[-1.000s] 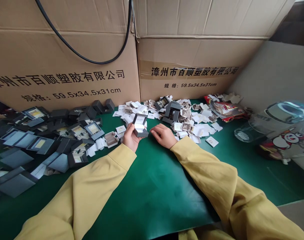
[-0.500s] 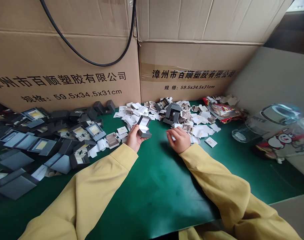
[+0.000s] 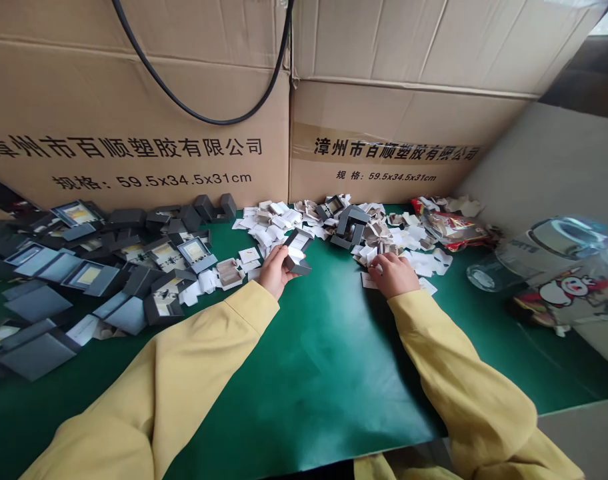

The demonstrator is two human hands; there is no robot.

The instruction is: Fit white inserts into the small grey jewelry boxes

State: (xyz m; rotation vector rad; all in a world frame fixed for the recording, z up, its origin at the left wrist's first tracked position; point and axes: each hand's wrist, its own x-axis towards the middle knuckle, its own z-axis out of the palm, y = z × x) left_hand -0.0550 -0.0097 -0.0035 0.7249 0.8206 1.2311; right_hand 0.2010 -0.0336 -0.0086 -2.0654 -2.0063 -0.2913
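My left hand [image 3: 274, 272] is wrapped round a small dark grey box [image 3: 299, 251] with its lid up and something white inside. Over the right-hand heap of white and beige paper pieces [image 3: 379, 233], my right hand [image 3: 395, 275] has its fingers curled together at the heap's front edge. A bit of white shows at its fingertips, too small to make out. Behind the hands, between them, more dark grey boxes [image 3: 351, 227] rest on the paper pieces.
Many dark grey boxes [image 3: 39, 350] cover the left of the green table [image 3: 294, 387]. Large cartons [image 3: 184, 153] stand behind, with a black cable [image 3: 219, 122] hanging before them. On the right are a red packet [image 3: 454, 230], a clear cup [image 3: 484, 275] and a printed plastic bag [image 3: 584, 293].
My right hand has moved right, onto the paper pieces, and its fingers have closed. My left hand still holds the box, now tilted slightly differently. The view has shifted a little.
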